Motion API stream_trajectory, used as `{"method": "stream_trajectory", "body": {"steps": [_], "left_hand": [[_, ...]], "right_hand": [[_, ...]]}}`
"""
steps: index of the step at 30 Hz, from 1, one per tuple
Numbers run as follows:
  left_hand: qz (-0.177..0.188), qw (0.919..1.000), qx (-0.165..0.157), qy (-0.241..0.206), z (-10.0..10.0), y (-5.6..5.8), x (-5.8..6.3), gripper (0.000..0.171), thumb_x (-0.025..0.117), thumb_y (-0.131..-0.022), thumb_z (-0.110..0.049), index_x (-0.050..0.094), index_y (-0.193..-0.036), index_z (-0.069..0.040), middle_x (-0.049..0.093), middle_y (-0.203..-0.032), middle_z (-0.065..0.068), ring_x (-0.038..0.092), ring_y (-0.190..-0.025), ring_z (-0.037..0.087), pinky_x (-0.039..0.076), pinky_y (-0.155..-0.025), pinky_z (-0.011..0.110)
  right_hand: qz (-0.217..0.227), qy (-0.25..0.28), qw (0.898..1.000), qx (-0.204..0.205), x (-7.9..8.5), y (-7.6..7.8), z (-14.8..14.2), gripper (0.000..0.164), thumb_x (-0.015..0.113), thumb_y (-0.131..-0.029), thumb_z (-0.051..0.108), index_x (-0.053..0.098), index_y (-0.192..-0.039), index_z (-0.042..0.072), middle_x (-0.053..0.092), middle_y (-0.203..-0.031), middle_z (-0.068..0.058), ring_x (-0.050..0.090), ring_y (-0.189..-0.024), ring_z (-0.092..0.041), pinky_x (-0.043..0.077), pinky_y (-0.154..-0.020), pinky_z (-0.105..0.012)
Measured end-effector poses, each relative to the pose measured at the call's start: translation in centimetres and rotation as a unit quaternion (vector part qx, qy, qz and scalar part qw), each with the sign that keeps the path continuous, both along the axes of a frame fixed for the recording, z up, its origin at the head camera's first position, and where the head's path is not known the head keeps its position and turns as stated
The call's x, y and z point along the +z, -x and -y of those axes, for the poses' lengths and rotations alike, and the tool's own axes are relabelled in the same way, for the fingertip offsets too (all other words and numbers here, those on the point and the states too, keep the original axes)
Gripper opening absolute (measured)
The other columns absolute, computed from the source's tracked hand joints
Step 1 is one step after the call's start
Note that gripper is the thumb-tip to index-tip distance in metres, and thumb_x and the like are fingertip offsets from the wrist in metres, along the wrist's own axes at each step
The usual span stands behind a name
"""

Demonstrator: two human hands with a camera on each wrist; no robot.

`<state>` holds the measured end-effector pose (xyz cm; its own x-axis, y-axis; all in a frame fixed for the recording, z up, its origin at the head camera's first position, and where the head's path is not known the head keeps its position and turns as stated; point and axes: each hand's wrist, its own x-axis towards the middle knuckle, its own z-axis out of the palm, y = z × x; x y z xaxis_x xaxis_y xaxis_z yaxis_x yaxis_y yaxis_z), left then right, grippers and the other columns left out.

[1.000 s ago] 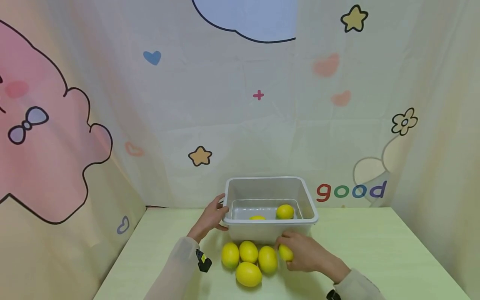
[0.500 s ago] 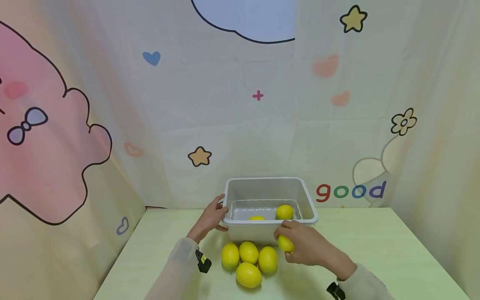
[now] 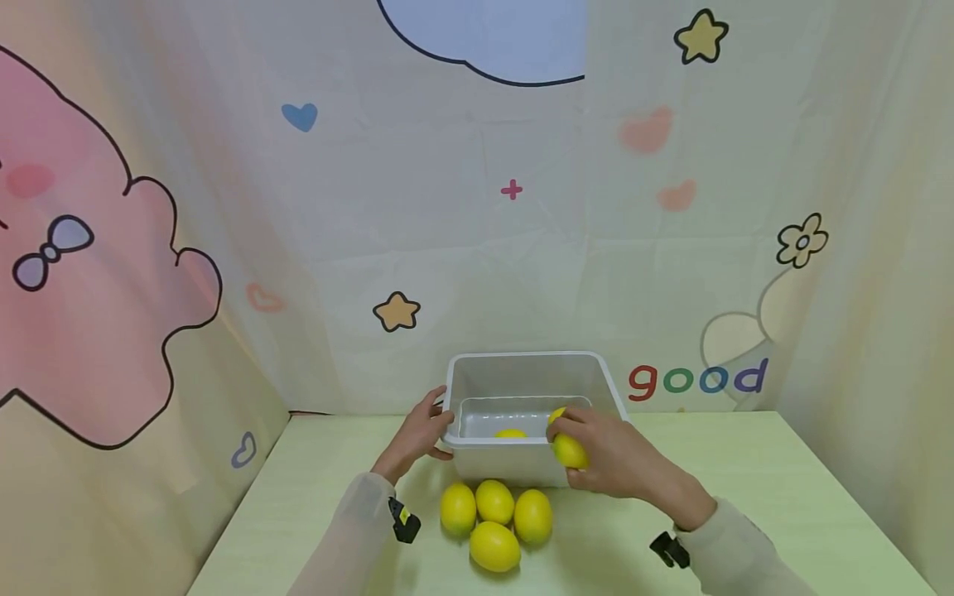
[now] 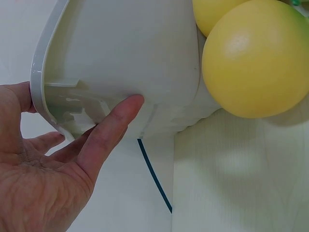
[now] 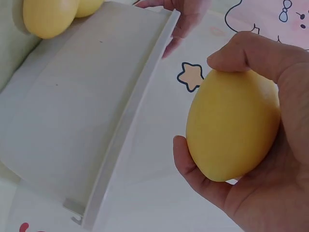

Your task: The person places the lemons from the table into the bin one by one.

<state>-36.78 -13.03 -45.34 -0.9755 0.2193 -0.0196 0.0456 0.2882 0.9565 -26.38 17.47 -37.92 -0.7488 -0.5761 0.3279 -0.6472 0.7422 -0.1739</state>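
A light grey plastic bin stands at the far side of the table. My left hand grips its left side, thumb against the wall and fingers around the rim. A yellow lemon is held between the thumb and fingers of my right hand, at the height of the bin's front right rim. Inside the bin lies one lemon, mostly hidden by the front wall. Another lemon shows only a sliver behind my right hand. Several lemons lie in a cluster before the bin.
The pale green table ends at a hanging printed curtain, close behind the bin. Curtain panels also rise at both sides. Dark wrist cameras sit on both sleeves.
My right hand has lifted the lemon from beside the cluster up to the bin's front rim. My left hand and the bin have stayed in place.
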Motion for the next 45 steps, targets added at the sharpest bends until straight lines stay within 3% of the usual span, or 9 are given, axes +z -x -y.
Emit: {"method": "stream_trajectory", "body": {"steps": [13, 23, 29, 39, 45], "left_hand": [[-0.002, 1.0000, -0.001, -0.003, 0.2, -0.1, 0.2, 0.065, 0.051, -0.097, -0.022, 0.025, -0.156, -0.017, 0.044, -0.147, 0.026, 0.056, -0.121, 0.047, 0.061, -0.063, 0.047], [0.001, 1.0000, -0.002, 0.002, 0.1, -0.1, 0.3, 0.064, 0.052, -0.097, -0.024, 0.026, -0.155, -0.019, 0.045, -0.147, 0.024, 0.056, -0.122, 0.047, 0.061, -0.063, 0.046], [0.002, 1.0000, -0.003, 0.002, 0.1, -0.1, 0.3, 0.063, 0.052, -0.097, -0.024, 0.026, -0.155, -0.020, 0.046, -0.146, 0.024, 0.056, -0.121, 0.046, 0.061, -0.063, 0.047], [-0.001, 1.0000, -0.008, 0.002, 0.1, 0.0, 0.1, 0.064, 0.050, -0.098, -0.023, 0.024, -0.156, -0.018, 0.045, -0.147, 0.026, 0.056, -0.122, 0.047, 0.061, -0.068, 0.049], [-0.009, 0.9998, -0.015, 0.005, 0.2, 0.2, -0.1, 0.062, 0.050, -0.098, -0.021, 0.026, -0.155, -0.017, 0.049, -0.143, 0.025, 0.057, -0.119, 0.047, 0.061, -0.072, 0.048]], "right_hand": [[-0.016, 0.006, 1.000, -0.016, 2.3, 2.2, 0.5, 0.038, 0.080, -0.072, 0.019, 0.066, -0.107, 0.020, 0.061, -0.102, 0.005, 0.053, -0.084, -0.012, 0.048, -0.065, -0.022], [-0.003, -0.020, 1.000, -0.009, 3.5, 4.2, 0.7, 0.036, 0.078, -0.075, 0.019, 0.065, -0.108, 0.019, 0.059, -0.100, 0.003, 0.053, -0.084, -0.016, 0.046, -0.061, -0.024], [0.014, -0.041, 0.999, -0.025, 4.3, 5.5, 0.9, 0.035, 0.076, -0.077, 0.022, 0.063, -0.110, 0.021, 0.059, -0.100, 0.003, 0.054, -0.086, -0.019, 0.047, -0.064, -0.027], [0.041, -0.042, 0.998, -0.037, 4.8, 7.0, 1.5, 0.038, 0.075, -0.078, 0.023, 0.065, -0.114, 0.018, 0.062, -0.103, 0.000, 0.055, -0.088, -0.020, 0.053, -0.074, -0.034], [0.042, -0.057, 0.997, -0.033, 4.4, 7.5, 2.1, 0.037, 0.074, -0.077, 0.024, 0.064, -0.113, 0.020, 0.062, -0.102, 0.001, 0.055, -0.084, -0.018, 0.049, -0.071, -0.031]]}}
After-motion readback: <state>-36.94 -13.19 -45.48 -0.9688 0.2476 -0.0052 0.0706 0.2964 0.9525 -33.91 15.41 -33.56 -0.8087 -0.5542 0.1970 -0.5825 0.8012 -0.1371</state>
